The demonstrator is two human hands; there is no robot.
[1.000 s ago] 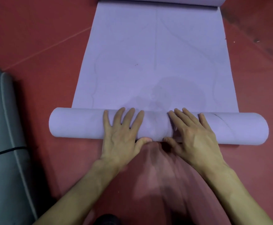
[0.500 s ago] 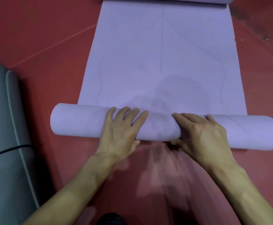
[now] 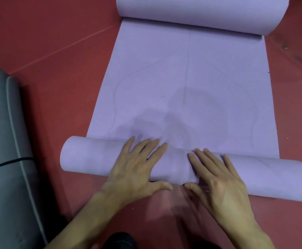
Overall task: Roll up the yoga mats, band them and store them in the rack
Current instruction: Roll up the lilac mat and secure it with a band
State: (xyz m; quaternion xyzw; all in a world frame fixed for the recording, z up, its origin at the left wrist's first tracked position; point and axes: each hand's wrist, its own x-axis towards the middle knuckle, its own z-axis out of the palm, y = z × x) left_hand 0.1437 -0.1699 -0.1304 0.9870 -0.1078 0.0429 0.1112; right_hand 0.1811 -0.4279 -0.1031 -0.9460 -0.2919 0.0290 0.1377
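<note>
Lilac foam yoga mat (image 3: 182,78) lies lengthwise on the red floor (image 3: 47,42). Its near end is wound into a roll (image 3: 89,157) and its far end curls upward (image 3: 200,13). I judge the step in hand to be rolling, with most of the length not yet wound.

Left hand (image 3: 137,169) and right hand (image 3: 220,182) lie flat on the middle of the roll. Fingers are straight and spread, thumbs are at the roll's near side, and neither hand grips anything.

Procedure I would follow:
- Press evenly with both palms.
- Drive the roll straight along the mat's faint centre line.
- Wind tightly and check both ends for telescoping.

I find no legible brand or writing, only faint curved outlines on the mat. A grey rolled mat (image 3: 1,141) with a thin black band (image 3: 8,161) lies to the left.
</note>
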